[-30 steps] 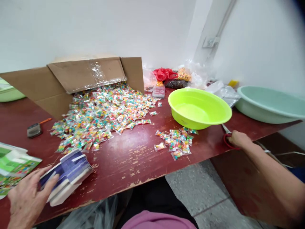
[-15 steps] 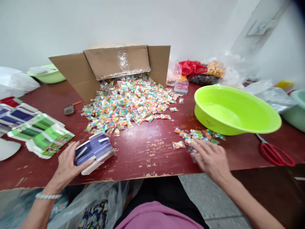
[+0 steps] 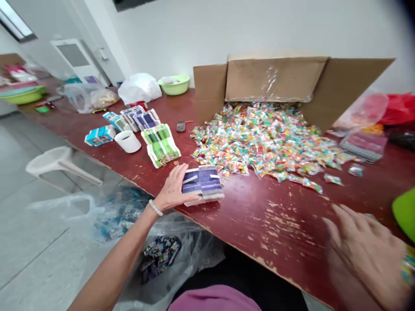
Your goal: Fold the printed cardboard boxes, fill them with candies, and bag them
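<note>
A stack of flattened purple cartons (image 3: 204,183) lies on the dark red table near its front edge. My left hand (image 3: 173,188) grips the stack's left end, thumb along the front side and fingers behind. At the right, my right hand (image 3: 366,242) is open over the table, fingers outstretched and somewhat blurred, with nothing visible in it. Small clear packets of colourful candy (image 3: 266,138) spill in a big heap from a cardboard box (image 3: 275,80) lying on its side. A few more candy packets (image 3: 409,263) peek out beside my right wrist.
Left of the stack lie flattened green cartons (image 3: 161,144), a roll of white tape (image 3: 128,141), blue cartons (image 3: 100,135) and a small dark device (image 3: 180,126). A light green basin (image 3: 175,85) stands behind; a bright green basin (image 3: 405,214) shows at the right edge. A white stool (image 3: 55,160) stands on the floor.
The view has swung left. My right hand let go of the red-handled scissors, moved over to the small pile of candy packets, and is now left of it. My left hand stays at the purple cartons.
</note>
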`<state>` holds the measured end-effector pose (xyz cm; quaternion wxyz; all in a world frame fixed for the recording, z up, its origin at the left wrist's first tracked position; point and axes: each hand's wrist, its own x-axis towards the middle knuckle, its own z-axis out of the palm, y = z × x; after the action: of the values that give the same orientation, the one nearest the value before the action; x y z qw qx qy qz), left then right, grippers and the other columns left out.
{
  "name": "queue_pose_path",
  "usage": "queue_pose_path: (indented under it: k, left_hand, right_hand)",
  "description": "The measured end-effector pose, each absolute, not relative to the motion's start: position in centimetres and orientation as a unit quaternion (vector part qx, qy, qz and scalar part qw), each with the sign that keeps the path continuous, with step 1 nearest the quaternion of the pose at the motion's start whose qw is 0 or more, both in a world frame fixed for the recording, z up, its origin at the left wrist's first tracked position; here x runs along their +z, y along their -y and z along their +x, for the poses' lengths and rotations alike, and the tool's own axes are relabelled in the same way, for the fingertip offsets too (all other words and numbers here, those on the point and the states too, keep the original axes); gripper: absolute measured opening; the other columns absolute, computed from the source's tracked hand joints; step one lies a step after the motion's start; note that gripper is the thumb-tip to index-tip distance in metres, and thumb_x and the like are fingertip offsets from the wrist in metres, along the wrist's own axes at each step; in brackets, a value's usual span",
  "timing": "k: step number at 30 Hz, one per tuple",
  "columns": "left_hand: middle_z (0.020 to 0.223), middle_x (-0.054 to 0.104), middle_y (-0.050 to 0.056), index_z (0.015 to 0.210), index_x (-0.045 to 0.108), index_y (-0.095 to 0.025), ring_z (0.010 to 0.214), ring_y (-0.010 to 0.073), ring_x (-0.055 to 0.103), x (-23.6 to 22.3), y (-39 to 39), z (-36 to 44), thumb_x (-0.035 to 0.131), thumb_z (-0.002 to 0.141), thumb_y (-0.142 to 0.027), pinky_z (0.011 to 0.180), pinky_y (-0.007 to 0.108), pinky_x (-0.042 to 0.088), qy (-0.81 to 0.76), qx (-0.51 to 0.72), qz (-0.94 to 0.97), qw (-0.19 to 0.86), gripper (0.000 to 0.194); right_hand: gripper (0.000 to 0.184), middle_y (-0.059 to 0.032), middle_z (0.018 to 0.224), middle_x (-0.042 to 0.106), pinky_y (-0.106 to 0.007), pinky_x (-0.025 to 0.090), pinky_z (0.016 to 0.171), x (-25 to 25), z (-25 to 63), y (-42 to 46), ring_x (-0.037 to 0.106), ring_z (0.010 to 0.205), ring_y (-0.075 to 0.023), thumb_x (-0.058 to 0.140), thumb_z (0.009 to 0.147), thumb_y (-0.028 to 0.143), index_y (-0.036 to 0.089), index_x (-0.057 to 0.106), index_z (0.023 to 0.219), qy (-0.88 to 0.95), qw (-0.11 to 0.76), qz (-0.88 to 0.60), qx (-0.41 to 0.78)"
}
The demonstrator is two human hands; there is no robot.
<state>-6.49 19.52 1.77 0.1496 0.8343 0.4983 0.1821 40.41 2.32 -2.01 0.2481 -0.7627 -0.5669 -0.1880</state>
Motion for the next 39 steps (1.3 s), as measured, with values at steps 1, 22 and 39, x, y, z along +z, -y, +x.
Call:
queue_pose_path:
  k: [1, 22, 39]
  left_hand:
    - [0.158, 0.03, 0.022, 0.153, 0.027, -0.013, 0.148, 0.037, 0.022, 1.7, -19.5, -6.1, 0.062, 0.077, -0.069, 0.121, 0.055, 0.019, -0.502, 0.187, 0.831, 0.147, 0.101]
    - [0.157, 0.034, 0.017, 0.152, 0.03, -0.019, 0.148, 0.0364, 0.022, 0.2, -18.6, -3.1, 0.062, 0.079, -0.065, 0.118, 0.057, 0.02, -0.539, 0.172, 0.811, 0.146, 0.092]
    - [0.153, 0.023, 0.018, 0.144, 0.046, -0.021, 0.142, 0.0449, 0.027, 1.6, -18.0, -1.8, 0.06, 0.078, -0.033, 0.111, 0.056, 0.034, -0.672, 0.211, 0.676, 0.217, 0.069]
  right_hand:
    - [0.054, -0.022, 0.124, 0.067, -0.056, 0.046, 0.087, -1.3, 38.0, -3.9, 0.061, 0.11, -0.0404, 0.042, 0.094, 0.054, 0.021, 0.064, 0.131, 0.614, 0.249, -0.731, -0.167]
    - [0.037, -0.0166, 0.111, 0.064, -0.049, 0.042, 0.091, 0.5, 12.4, -23.3, 0.055, 0.11, -0.0355, 0.045, 0.098, 0.044, 0.021, 0.071, 0.109, 0.669, 0.252, -0.673, 0.188]
    - [0.031, -0.0071, 0.093, 0.068, -0.036, 0.045, 0.086, -1.8, 16.6, -23.0, 0.06, 0.089, -0.0236, 0.047, 0.081, 0.028, 0.018, 0.074, 0.094, 0.64, 0.42, -0.596, 0.24]
